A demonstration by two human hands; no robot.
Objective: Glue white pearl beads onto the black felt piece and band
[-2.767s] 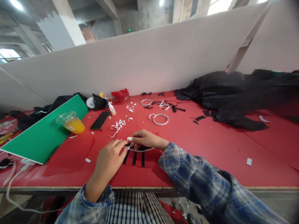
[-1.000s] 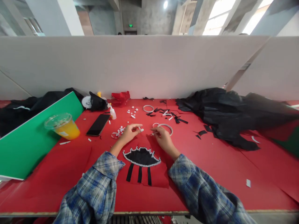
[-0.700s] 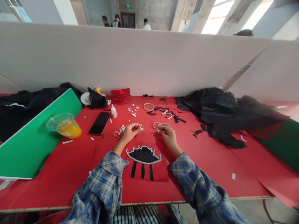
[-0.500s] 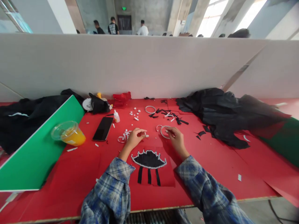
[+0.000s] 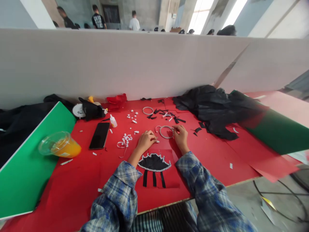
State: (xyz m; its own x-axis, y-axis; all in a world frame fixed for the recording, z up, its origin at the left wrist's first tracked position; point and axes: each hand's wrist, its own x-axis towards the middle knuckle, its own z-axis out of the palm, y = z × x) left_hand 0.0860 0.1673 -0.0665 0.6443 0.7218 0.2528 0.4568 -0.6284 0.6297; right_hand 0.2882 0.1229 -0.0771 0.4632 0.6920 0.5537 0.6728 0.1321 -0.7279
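Observation:
A black fan-shaped piece edged with white beads lies on a red sheet in front of me, three black strips hanging below it. My left hand rests just above it, fingers curled around a small white bit. My right hand sits to the right, its fingertips pinching the edge of a white ring of tape. Loose white beads lie left of my left hand.
A black phone, a small glue bottle, a cup of orange drink and a green board are on the left. Black cloth is heaped at the right. A second ring and black scraps lie farther back. People stand beyond the white partition.
Both hands left the beaded piece and moved back across the table. My right hand reached the white tape ring and took hold of it. The camera swung to the right.

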